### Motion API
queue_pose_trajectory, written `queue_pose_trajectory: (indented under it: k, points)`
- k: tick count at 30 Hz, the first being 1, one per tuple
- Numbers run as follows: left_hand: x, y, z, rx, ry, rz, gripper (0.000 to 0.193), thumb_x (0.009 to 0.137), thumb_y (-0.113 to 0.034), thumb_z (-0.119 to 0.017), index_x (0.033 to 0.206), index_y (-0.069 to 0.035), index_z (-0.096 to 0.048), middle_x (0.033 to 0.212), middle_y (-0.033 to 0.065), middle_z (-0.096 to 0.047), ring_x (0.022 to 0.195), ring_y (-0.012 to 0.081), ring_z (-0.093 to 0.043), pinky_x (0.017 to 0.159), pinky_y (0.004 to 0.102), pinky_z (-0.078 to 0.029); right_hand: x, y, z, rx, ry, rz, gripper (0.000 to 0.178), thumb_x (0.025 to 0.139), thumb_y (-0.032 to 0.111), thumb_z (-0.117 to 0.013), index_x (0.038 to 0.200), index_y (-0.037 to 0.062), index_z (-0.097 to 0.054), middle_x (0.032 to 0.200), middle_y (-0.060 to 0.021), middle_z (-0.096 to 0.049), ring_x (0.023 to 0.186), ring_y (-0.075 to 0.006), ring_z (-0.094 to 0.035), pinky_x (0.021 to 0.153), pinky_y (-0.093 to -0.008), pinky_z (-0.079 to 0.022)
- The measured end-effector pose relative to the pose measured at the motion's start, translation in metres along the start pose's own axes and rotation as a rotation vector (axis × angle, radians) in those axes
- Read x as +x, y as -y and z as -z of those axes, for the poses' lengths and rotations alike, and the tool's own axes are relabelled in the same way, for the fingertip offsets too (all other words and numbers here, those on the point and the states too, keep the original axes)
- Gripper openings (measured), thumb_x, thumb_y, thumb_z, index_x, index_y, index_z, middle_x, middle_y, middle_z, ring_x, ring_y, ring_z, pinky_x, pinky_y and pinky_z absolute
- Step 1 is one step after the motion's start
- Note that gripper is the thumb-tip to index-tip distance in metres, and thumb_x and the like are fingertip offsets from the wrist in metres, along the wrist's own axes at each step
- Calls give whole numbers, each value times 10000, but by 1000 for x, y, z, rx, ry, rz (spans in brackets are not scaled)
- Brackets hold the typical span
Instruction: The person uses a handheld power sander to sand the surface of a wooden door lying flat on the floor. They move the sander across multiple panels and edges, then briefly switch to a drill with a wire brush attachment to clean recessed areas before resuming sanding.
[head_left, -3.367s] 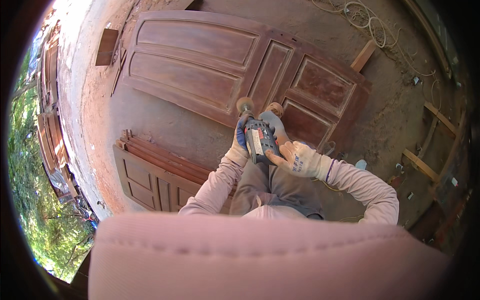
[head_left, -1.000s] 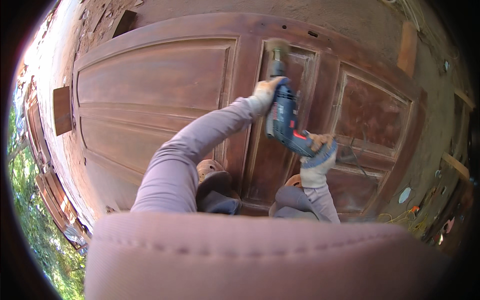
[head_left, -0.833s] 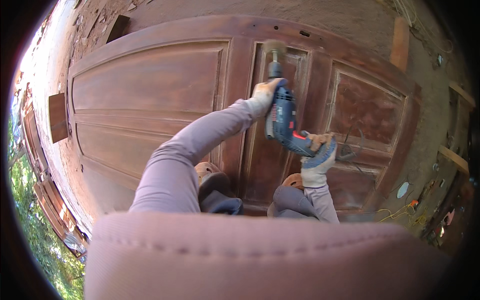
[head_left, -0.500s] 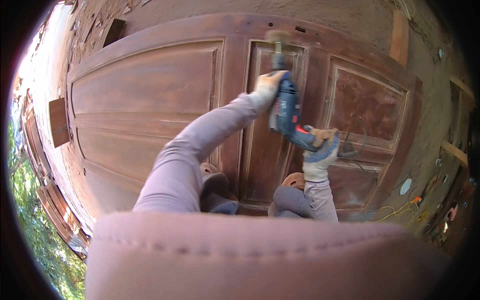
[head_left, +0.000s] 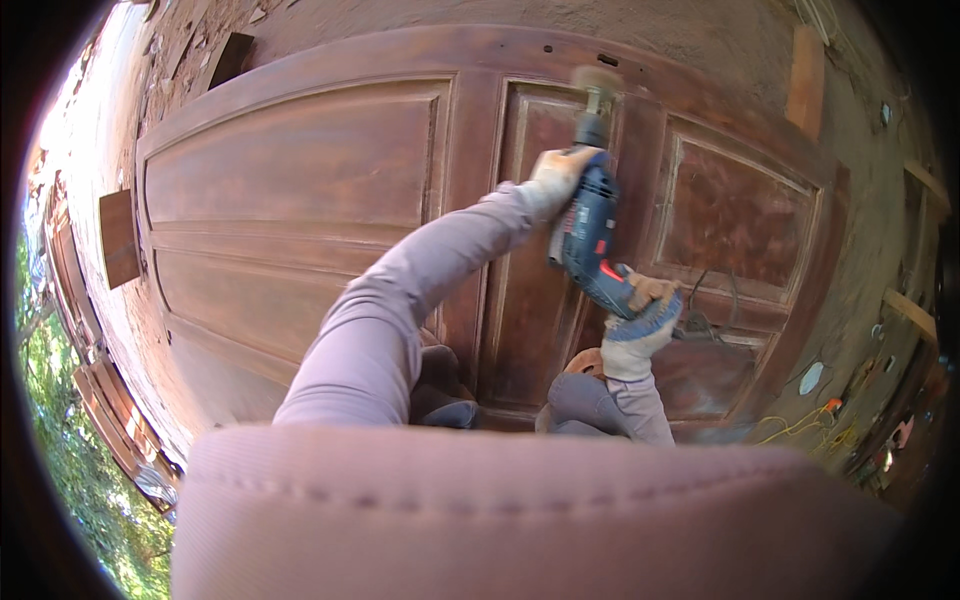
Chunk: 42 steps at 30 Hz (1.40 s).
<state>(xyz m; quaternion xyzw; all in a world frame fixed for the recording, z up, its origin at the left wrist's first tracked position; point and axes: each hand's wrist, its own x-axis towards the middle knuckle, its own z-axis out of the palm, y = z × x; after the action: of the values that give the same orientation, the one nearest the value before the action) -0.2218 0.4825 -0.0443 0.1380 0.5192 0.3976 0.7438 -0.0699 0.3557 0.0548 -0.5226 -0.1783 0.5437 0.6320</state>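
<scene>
A dark blue power drill [head_left: 590, 228] with red accents lies across my two gloved hands, its front end pointing away from me. My left hand [head_left: 562, 172] is wrapped round the front of the drill body, just behind the chuck [head_left: 592, 128]. At the rear handle, my right hand [head_left: 645, 318] grips in a white and blue glove. A round brush-like head [head_left: 597, 78], blurred by motion, sits on the shaft at the far end of the narrow middle panel. Below the drill lies a reddish-brown panelled wooden door [head_left: 460, 250].
A dark cord [head_left: 725, 300] trails beside my right hand. Wood blocks [head_left: 120, 240] and a plank [head_left: 806, 80] lie by the door's edges. Yellow cord [head_left: 790, 425] and scraps are on the ground at the right. My feet are at the door's near edge.
The drill's front end and my left hand have shifted to the right. The brush head has moved from the middle panel's far edge toward its far right corner. My right hand has barely moved.
</scene>
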Motion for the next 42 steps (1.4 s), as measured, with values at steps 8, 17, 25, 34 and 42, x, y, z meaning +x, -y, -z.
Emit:
queue_pose_trajectory:
  k: [8, 17, 25, 34, 42]
  points:
    - [-23, -20, 50, -253, -60, 76, 250, 836, -279, -670, 930, -51, -628, 759, 67, -650, 620, 198, -631, 622, 327, -543, 4, -21, -21, 163, 133, -174, 363, 1015, 306, -364, 721, 97, -408, 565, -35, -404, 596, -196, -459, 866, -455, -445]
    - [5, 2, -2, -2, -49, 99, 290, 823, -310, -680, 967, -59, -676, 791, 39, -647, 646, 147, -609, 631, 297, -508, 3, -5, 7, 112, 16, -7, 362, 1015, 290, -369, 713, 96, -423, 581, -23, -387, 614, -191, -458, 920, -480, -427]
    - [2, -3, 4, -131, -13, 32, 293, 849, -277, -651, 1032, -48, -664, 873, 68, -660, 757, 177, -649, 715, 323, -533, 9, 1, -3, 63, 34, -29, 324, 1020, 265, -352, 755, 91, -423, 602, -20, -381, 634, -185, -462, 923, -476, -433]
    - [10, 3, -9, -56, 54, -4, 245, 885, -241, -580, 1032, -67, -670, 876, 67, -666, 732, 172, -656, 702, 307, -526, 13, 0, 11, 131, -20, -20, 345, 1016, 287, -352, 741, 89, -422, 609, -29, -384, 624, -203, -455, 910, -492, -440]
    - [19, 19, -30, 166, 87, -211, 262, 832, -258, -673, 983, -44, -676, 819, 74, -661, 684, 168, -641, 668, 301, -524, 14, 14, 28, 21, -60, 22, 339, 1017, 286, -330, 740, 100, -390, 629, -18, -383, 656, -188, -452, 925, -490, -438]
